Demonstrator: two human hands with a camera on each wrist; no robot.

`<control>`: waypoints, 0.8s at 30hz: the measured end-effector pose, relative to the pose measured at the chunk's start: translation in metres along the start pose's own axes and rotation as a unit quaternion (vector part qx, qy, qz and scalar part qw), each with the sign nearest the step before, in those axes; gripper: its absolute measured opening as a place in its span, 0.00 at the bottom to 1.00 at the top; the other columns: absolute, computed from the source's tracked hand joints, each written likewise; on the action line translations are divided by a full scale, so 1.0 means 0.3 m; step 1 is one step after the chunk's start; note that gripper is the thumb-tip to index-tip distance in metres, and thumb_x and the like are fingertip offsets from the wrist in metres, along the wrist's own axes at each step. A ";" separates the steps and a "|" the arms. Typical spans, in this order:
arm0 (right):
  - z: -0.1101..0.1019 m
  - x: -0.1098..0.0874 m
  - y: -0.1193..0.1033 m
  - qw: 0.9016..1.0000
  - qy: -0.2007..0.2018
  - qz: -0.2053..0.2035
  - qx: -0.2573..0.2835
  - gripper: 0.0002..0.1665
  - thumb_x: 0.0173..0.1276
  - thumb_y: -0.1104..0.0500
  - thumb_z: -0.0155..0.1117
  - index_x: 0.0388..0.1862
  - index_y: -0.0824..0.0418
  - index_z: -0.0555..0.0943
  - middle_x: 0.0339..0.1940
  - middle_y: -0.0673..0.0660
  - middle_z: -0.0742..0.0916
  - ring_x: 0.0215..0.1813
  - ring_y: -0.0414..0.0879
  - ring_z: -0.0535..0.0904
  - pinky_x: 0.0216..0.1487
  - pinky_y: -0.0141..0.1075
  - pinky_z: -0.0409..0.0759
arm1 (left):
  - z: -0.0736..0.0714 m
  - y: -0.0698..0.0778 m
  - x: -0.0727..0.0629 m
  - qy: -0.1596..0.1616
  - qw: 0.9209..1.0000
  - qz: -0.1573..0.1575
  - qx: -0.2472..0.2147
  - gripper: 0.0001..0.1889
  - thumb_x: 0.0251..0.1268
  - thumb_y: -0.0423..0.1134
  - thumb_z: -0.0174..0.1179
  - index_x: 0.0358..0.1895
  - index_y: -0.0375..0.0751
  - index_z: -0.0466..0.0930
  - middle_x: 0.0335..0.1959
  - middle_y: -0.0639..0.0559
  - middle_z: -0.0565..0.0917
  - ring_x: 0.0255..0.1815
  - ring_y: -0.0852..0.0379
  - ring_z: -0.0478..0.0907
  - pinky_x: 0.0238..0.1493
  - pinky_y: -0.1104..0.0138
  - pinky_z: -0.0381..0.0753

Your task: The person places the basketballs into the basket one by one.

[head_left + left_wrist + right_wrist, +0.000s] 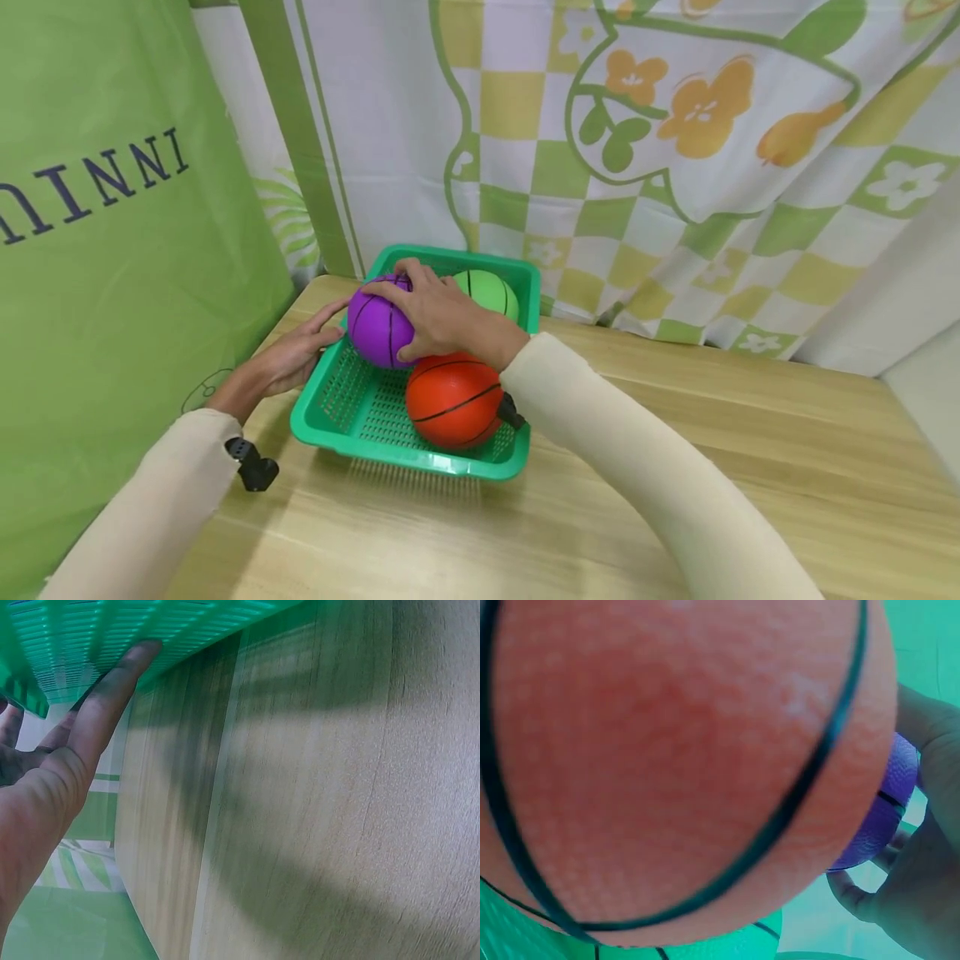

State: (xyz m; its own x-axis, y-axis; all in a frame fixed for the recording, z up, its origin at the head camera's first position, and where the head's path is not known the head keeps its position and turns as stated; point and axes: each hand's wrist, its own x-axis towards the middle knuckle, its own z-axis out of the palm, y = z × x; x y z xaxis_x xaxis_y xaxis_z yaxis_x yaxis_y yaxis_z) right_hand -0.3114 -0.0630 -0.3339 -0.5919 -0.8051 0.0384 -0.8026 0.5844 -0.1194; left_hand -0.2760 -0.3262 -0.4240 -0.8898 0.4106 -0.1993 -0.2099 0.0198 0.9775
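Note:
A purple mini basketball (375, 327) is at the left side of the green plastic basket (330, 446). My right hand (438, 312) grips it from above, with fingers and thumb spread round its top and side. In the right wrist view the purple ball (885, 814) shows partly behind the red one. My left hand (296, 354) rests at the basket's left rim beside the purple ball. Its straight thumb or finger lies against the basket's outer wall in the left wrist view. A red mini basketball (453, 404) and a light green one (487, 292) sit in the basket.
The basket stands on a wooden tabletop (660, 467). Behind it hangs a patterned curtain (600, 200), and a green cloth with lettering (120, 317) hangs at the left. Small black cameras (255, 467) are worn at the wrists.

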 end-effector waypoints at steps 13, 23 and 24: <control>0.005 -0.021 0.003 0.999 0.009 0.000 0.046 0.56 0.62 0.42 0.74 0.82 0.48 0.54 0.74 0.59 0.64 0.70 0.53 0.64 0.64 0.49 0.71 | 0.008 0.014 -0.001 -0.001 1.000 -0.010 -0.003 0.32 0.86 0.42 0.36 0.82 0.59 0.30 0.68 0.32 0.62 0.55 0.46 0.79 0.52 0.50 0.80; 0.013 -0.067 0.009 0.997 0.032 -0.014 0.068 0.56 0.64 0.42 0.73 0.82 0.49 0.53 0.78 0.62 0.58 0.75 0.58 0.56 0.66 0.50 0.69 | 0.030 0.026 -0.020 0.017 0.999 -0.021 0.023 0.33 0.85 0.43 0.35 0.82 0.57 0.28 0.62 0.35 0.69 0.51 0.47 0.81 0.50 0.52 0.82; 0.012 -0.071 0.010 0.997 0.030 -0.013 0.073 0.55 0.64 0.42 0.72 0.83 0.49 0.52 0.78 0.62 0.58 0.75 0.58 0.56 0.65 0.49 0.70 | 0.031 0.026 -0.021 0.018 0.999 -0.022 0.022 0.33 0.85 0.43 0.35 0.82 0.57 0.28 0.61 0.36 0.70 0.50 0.47 0.81 0.49 0.52 0.82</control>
State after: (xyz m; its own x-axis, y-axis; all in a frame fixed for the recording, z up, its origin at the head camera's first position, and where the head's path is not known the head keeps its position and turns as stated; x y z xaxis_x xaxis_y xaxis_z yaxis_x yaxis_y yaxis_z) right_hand -0.3009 -0.0443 -0.3387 -0.5775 -0.8100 0.1024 -0.8013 0.5383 -0.2610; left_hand -0.2683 -0.3200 -0.4145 -0.8939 0.3756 -0.2447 -0.2323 0.0788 0.9695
